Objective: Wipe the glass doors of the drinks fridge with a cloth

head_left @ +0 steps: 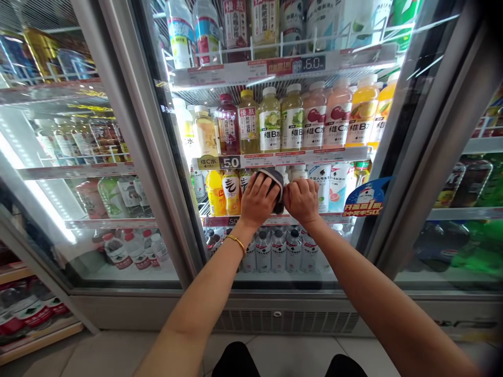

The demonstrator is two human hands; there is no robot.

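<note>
My left hand (259, 197), with a gold bangle (237, 242) at the wrist, is curled over a dark grey cloth (278, 207) with a pale edge. Close on its right, my right hand (302, 198) is closed in a fist. Whatever its fingers may hold is hidden. Both arms stretch forward in front of a drinks fridge, level with a shelf of bottles. Yellow juice bottles (216, 192) stand left of the hands, and white-labelled bottles (338, 186) stand to the right.
Several bottles with fruit labels (314, 118) line the shelf above. Smaller clear bottles (279, 251) stand below. A blue round sticker (365, 198) is at right. Metal door frames (157, 141) flank the middle section, and a vent grille (291, 321) runs beneath it above the tiled floor (291, 353).
</note>
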